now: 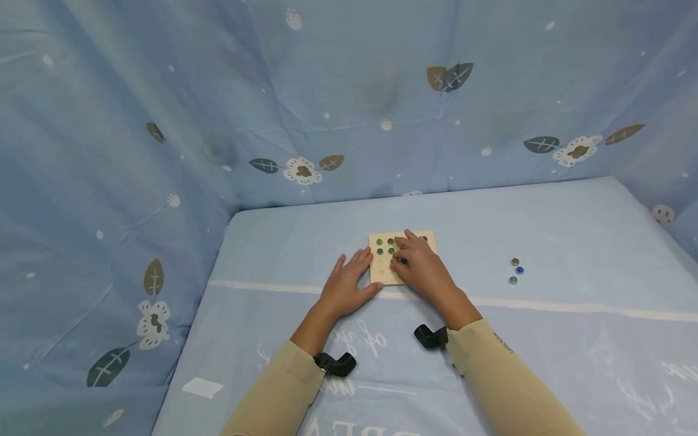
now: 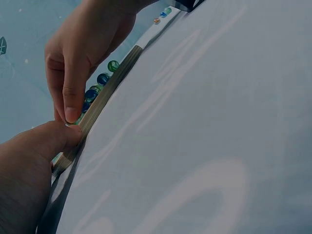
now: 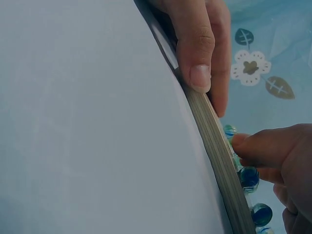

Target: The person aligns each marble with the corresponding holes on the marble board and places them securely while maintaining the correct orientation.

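Observation:
A pale wooden board (image 1: 387,279) with shallow round hollows lies on the covered table, several glass marbles (image 1: 391,251) seated in it. Beside its left edge rests my left hand (image 1: 349,287), fingers extended and thumb at the near corner, touching the board. My right hand (image 1: 425,269) is over the board's right part and hides some of the hollows. Its thumb and fingertips pinch a greenish marble (image 3: 230,130), mostly covered by the fingers. Blue and green marbles (image 2: 103,79) stand up from the board's top in the left wrist view.
Three loose marbles (image 1: 520,270) lie on the cloth to the right of the board. A white patch (image 1: 203,387) is at the table's near left. Blue patterned fabric (image 1: 349,109) hangs behind and at the sides. A black device (image 1: 431,336) is worn on each wrist.

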{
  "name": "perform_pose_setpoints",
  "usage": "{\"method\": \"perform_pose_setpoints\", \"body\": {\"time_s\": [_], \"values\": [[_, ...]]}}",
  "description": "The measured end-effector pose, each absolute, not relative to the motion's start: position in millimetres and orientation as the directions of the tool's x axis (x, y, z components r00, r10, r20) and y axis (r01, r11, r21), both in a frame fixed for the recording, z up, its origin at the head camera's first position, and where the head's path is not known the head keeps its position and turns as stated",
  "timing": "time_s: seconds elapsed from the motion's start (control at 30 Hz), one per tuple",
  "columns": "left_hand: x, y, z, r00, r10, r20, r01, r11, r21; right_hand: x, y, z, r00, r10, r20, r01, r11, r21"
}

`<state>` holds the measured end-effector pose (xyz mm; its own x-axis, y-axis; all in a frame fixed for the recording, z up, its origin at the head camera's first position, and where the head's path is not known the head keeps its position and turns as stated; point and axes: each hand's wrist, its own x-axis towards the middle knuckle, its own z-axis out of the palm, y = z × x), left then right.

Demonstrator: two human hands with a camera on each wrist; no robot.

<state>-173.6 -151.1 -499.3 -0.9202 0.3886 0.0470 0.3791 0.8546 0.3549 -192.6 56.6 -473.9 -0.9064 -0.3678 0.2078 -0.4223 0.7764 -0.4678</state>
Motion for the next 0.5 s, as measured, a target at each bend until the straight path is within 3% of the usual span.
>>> {"method": "perform_pose_setpoints", "body": {"time_s": [0.5], "values": [[-174.0, -151.2, -499.3, -0.920, 0.390, 0.042, 0.379, 0.856, 0.351, -192.2, 52.5, -474.2, -0.901, -0.377, 0.213, -0.434, 0.774, -0.461]]}}
